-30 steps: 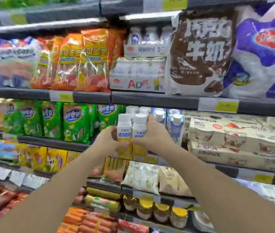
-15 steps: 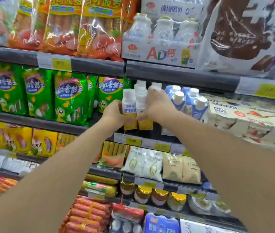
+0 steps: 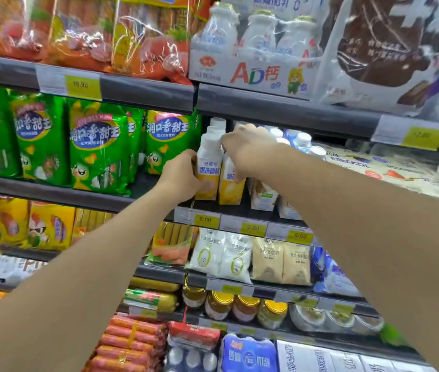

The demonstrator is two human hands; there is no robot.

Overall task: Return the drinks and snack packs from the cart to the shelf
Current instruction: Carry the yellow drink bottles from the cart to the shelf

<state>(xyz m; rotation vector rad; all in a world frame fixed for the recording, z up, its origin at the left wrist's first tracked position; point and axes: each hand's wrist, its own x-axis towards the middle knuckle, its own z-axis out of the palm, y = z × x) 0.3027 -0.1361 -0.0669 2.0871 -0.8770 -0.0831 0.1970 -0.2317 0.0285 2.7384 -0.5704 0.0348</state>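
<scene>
Bottles (image 3: 209, 167) stand on the dark shelf (image 3: 239, 210) — left hand (image 3: 180, 174) and right hand (image 3: 245, 151) each grip one.

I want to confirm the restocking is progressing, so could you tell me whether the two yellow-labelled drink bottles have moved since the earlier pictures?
Yes. The yellow-labelled drink bottles have gone from in front of the price-tag rail back onto the shelf above it.

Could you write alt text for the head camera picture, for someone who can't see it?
Seen from the wearer's head, a person's left hand and right hand each grip a white-and-yellow drink bottle, standing them side by side on a supermarket shelf. Green snack bags stand to the left, blue-and-white bottles to the right.
</scene>
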